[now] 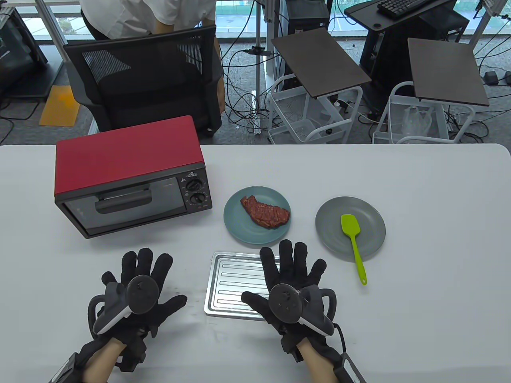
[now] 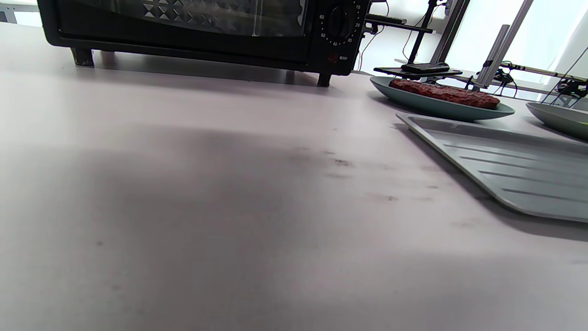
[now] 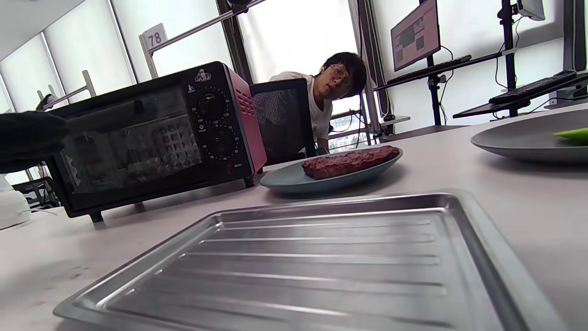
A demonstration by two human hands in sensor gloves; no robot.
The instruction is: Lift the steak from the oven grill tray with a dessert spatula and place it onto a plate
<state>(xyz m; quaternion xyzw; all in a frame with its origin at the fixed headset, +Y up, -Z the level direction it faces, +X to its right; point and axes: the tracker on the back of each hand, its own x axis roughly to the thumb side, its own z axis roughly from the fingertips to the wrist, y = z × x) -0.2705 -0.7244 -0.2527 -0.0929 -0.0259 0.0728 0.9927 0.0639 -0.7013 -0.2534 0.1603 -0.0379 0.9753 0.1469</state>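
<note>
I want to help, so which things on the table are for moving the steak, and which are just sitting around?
For the job:
steak, lying on the teal plate
green spatula, resting on the grey plate
metal grill tray, with nothing on it
both hands, left hand and right hand, fingers spread, holding nothing

Just lying about:
red oven, door closed
black chair behind the table

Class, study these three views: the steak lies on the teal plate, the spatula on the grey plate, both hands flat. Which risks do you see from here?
1. The green spatula has its handle sticking out past the grey plate's rim; a careless grab could tip the plate or flick the spatula off.
2. The right hand lies over the oven tray's right side; pulling back might drag the tray.
3. The steak lies near the teal plate's far rim and may slide off if the plate is knocked.
</note>
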